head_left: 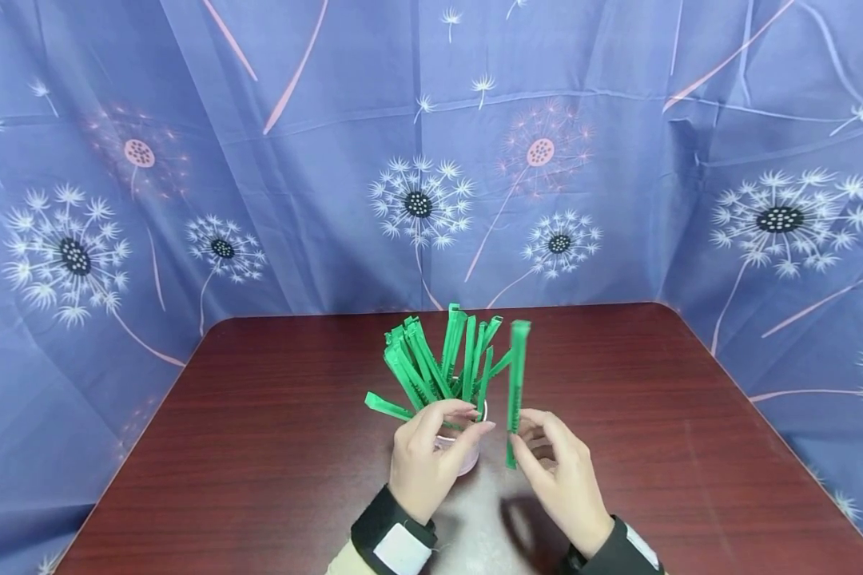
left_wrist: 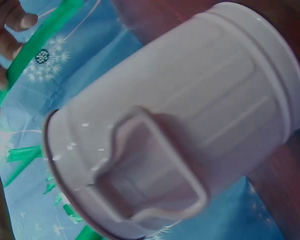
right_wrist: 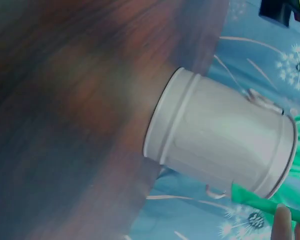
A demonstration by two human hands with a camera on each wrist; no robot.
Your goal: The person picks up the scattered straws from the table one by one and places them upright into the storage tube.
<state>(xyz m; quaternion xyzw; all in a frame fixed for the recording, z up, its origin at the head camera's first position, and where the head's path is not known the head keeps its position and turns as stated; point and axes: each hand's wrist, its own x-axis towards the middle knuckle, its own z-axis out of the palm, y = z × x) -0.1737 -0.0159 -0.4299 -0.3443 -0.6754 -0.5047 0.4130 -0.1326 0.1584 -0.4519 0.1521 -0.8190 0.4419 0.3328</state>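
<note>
A pale pail [head_left: 466,463] with small side handles stands on the table, crowded with long, thin green stick packets [head_left: 420,363] that lean outward over its rim. My left hand [head_left: 426,459] is at the near side of the pail, thumb and fingers curved with a gap between them and nothing held. Right of the pail, my right hand [head_left: 557,471] pinches one green stick packet [head_left: 518,367] upright near its lower end. In the right wrist view the fingertips [right_wrist: 282,220] press this packet beside the pail's rim. The left wrist view shows the pail's ribbed wall [left_wrist: 215,95] close up.
The dark reddish wooden table [head_left: 259,447] extends around the pail. Behind and beside it hangs a blue cloth [head_left: 316,200] with dandelion prints. Black straps [head_left: 391,531] circle both wrists.
</note>
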